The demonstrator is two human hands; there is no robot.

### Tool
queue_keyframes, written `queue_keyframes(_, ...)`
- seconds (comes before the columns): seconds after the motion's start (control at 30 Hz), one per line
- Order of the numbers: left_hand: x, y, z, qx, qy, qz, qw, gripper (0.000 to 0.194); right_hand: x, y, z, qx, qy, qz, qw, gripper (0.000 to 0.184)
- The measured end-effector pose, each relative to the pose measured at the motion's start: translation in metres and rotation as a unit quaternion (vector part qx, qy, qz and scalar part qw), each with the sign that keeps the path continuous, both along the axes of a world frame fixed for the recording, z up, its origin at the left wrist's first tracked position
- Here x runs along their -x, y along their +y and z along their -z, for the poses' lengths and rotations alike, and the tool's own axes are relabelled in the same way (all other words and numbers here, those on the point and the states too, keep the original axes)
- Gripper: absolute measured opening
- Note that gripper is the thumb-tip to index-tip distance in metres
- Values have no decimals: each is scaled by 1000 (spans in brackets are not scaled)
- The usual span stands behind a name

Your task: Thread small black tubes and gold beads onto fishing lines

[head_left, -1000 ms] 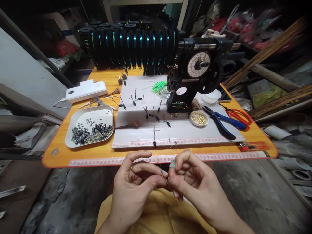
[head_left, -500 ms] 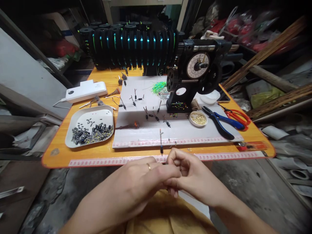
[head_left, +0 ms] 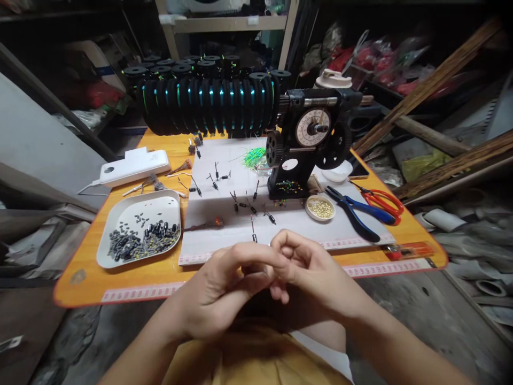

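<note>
My left hand (head_left: 224,286) and my right hand (head_left: 310,270) meet above the table's front edge, their fingertips touching. Both have thumb and fingers pinched together. Whatever lies between them is hidden by the fingers. Just beyond them, a small black cylinder with a thin stem (head_left: 254,237) rests on the white board (head_left: 208,227). Several similar black pieces with wire-like ends (head_left: 236,206) are scattered farther back on that board.
A white tray (head_left: 100,251) of small dark and yellow parts lies left. A black winder with a dial (head_left: 313,127) and spools (head_left: 208,107) stands behind. To the right are a dish of gold beads (head_left: 320,208), blue-black pliers (head_left: 356,214) and orange-handled scissors (head_left: 385,202).
My left hand has turned, with its thumb now showing and its ring out of sight. The fingertips remain together. The whole view has shifted, so the table sits slightly lower and more to the left.
</note>
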State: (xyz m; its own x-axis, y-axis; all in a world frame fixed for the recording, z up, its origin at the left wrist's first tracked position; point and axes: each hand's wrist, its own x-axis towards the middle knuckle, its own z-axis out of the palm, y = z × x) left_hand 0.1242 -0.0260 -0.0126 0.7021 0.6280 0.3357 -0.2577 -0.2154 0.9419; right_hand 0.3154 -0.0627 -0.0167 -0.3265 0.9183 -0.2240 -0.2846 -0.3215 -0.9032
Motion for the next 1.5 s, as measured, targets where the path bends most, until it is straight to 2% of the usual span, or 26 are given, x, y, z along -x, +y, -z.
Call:
queue_keyframes(0.1, 0, -5, 17, 2, -36, -78, 996, 33, 0, -8, -9, -94, -135, 54, 985, 20)
queue_keyframes(0.2, -3, -8, 25, -15, -57, -143, 988, 33, 1, -20, -12, -203, -274, 80, 937, 3)
queue_keyframes(0.37, -5, -11, 28, -49, -75, -160, 983, 38, 3, -31, -11, -364, -400, 116, 833, 24)
queue_keyframes(0.43, -3, -12, 27, -81, -52, -171, 981, 41, 2, -32, -11, -383, -413, 122, 817, 27)
queue_keyframes(0.5, -2, -14, 26, -121, -19, -186, 975, 49, 0, -32, -14, -375, -402, 121, 827, 28)
queue_keyframes(0.63, -9, -17, 21, -222, 3, -206, 953, 67, -5, -32, -23, -328, -341, 118, 873, 24)
queue_keyframes(0.77, -20, -11, 19, -335, -29, -227, 914, 58, -9, -33, -30, -292, -311, 116, 897, 21)
queue_keyframes(0.9, -21, 1, 21, -446, 6, -264, 855, 52, -11, -30, -34, -289, -323, 118, 894, 20)
queue_keyframes(1.0, -19, 5, 22, -449, 45, -283, 846, 64, -13, -26, -37, -291, -330, 103, 892, 20)
queue_keyframes(1.1, -19, 3, 25, -461, 4, -261, 848, 70, -15, -21, -41, -277, -323, 72, 902, 18)
queue_keyframes(1.2, -22, -1, 27, -485, 0, -233, 843, 57, -18, -14, -46, -267, -312, 41, 911, 19)
queue_keyframes(1.27, -24, -3, 27, -475, 25, -248, 844, 47, -20, -10, -51, -268, -322, 27, 908, 21)
queue_keyframes(1.37, -25, -4, 23, -450, 36, -273, 850, 37, -22, -7, -59, -271, -364, 13, 891, 21)
queue_keyframes(1.5, -23, -2, 15, -436, 25, -248, 865, 23, -24, -4, -69, -277, -417, -9, 866, 21)
